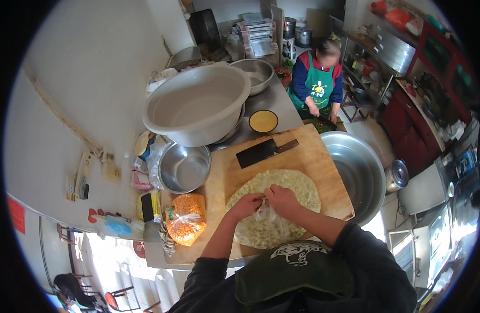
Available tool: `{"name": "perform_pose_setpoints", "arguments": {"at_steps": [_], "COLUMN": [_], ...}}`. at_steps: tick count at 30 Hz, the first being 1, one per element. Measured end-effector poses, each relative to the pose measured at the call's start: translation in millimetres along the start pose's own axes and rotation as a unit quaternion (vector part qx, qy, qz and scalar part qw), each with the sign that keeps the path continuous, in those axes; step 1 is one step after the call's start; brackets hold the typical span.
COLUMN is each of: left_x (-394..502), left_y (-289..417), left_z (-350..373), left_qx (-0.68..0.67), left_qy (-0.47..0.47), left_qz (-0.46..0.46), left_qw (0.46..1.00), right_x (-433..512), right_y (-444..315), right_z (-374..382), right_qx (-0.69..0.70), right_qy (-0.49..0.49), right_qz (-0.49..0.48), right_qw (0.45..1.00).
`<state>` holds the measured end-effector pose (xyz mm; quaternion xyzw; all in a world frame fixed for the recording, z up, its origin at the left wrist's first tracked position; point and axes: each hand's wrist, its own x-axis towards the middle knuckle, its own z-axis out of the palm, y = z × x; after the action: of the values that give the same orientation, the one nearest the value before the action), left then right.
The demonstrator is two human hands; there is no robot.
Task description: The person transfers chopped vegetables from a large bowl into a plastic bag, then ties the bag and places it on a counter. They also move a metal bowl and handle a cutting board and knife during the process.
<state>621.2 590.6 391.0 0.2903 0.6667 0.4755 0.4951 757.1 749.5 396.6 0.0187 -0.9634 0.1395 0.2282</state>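
Note:
A large clear plastic bag [248,231] full of pale green-white diced pieces lies flat and round on a wooden cutting board [218,180]. At its gathered top, my left hand [246,206] and my right hand [282,200] pinch the twisted plastic together. White ends of the plastic [264,211] hang below my fingers; whether they are knotted I cannot tell. Beyond the bag, a cleaver [259,153] with a wooden handle rests on the board. To the left sits a tied clear bag of orange crumbly food [186,223].
Left of the board stands a steel bowl [185,168]. A big whitish basin [197,101] and a yellow-filled bowl [263,121] are behind. A large metal tub [353,176] adjoins the right edge. A co-worker in a green apron [318,90] cuts greens with a cleaver. A phone [147,207] lies far left.

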Motion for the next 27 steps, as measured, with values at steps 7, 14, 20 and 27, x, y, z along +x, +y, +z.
{"name": "perform_pose_setpoints", "arguments": {"at_steps": [7, 14, 20, 27], "left_x": [10.9, 2.6, -3.8, -47.8], "left_y": [-3.5, -7.0, -13.9, -19.7], "left_z": [-6.0, -2.1, 0.2, -26.9], "left_qx": [0.037, 0.345, 0.391, -0.045], "left_qy": [-0.106, 0.035, 0.042, 0.461], "left_qz": [-0.051, 0.175, 0.108, 0.004], "left_qw": [0.992, 0.921, 0.913, 0.886], "right_x": [-14.3, -34.3, -52.3, -95.2], "right_y": [12.3, 35.4, 51.5, 136.6], "right_z": [-12.8, -12.4, -20.9, -71.2], "right_qx": [0.123, 0.198, 0.295, 0.558], "right_qy": [-0.090, -0.139, -0.243, -0.203], "right_qz": [0.017, -0.069, -0.071, 0.298], "right_qw": [0.988, 0.968, 0.921, 0.747]}}
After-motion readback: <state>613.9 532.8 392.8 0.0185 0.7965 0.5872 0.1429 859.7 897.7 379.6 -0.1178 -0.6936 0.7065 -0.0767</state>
